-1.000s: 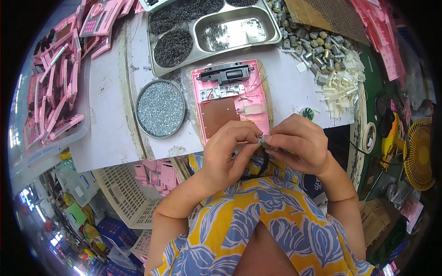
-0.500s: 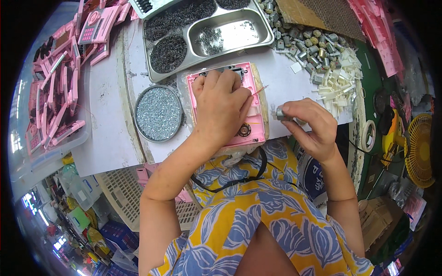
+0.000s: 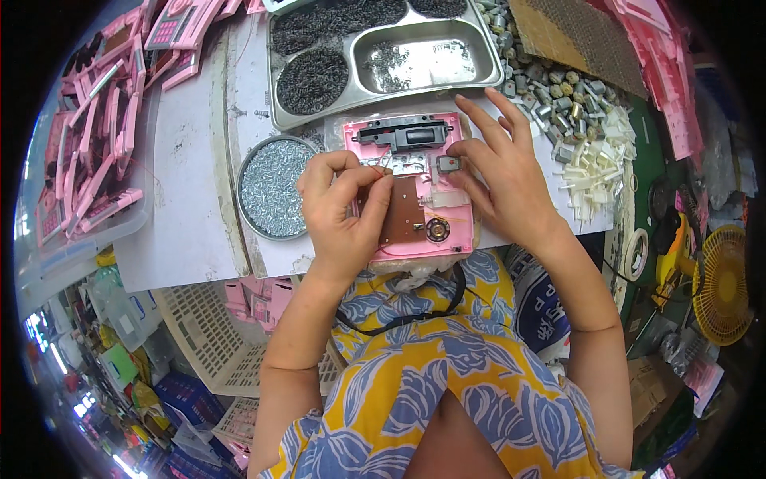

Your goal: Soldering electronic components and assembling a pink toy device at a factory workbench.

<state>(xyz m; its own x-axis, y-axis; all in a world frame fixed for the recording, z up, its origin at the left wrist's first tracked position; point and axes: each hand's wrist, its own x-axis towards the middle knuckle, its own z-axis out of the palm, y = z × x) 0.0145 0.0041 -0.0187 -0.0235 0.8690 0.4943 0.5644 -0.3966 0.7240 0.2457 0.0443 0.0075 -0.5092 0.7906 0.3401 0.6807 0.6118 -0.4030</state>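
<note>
A pink plastic casing (image 3: pixel 455 223) lies in front of me, with a brown circuit board (image 3: pixel 405 211), a round black speaker (image 3: pixel 437 230) and a black mechanism (image 3: pixel 411 137) at its far end. My left hand (image 3: pixel 339 203) is over the casing's left side, thumb and forefinger pinching thin wires (image 3: pixel 384 166) beside a silvery plate (image 3: pixel 408 164). On the right, a small metal motor (image 3: pixel 448 164) sits at the casing's edge between the thumb and forefinger of my right hand (image 3: pixel 507 180). The other fingers of that hand are raised and spread.
A round dish of small metal pins (image 3: pixel 278 188) stands left of the casing. Beyond is a steel tray (image 3: pixel 479 72) holding dark springs. Loose motors (image 3: pixel 558 100) and white plastic parts (image 3: pixel 594 172) are heaped at the right; pink casings (image 3: pixel 96 152) fill a bin at the left.
My right hand has brought the motor leftward to the casing. My left hand has drawn back toward the left, uncovering the board and black mechanism, and now pinches the wires.
</note>
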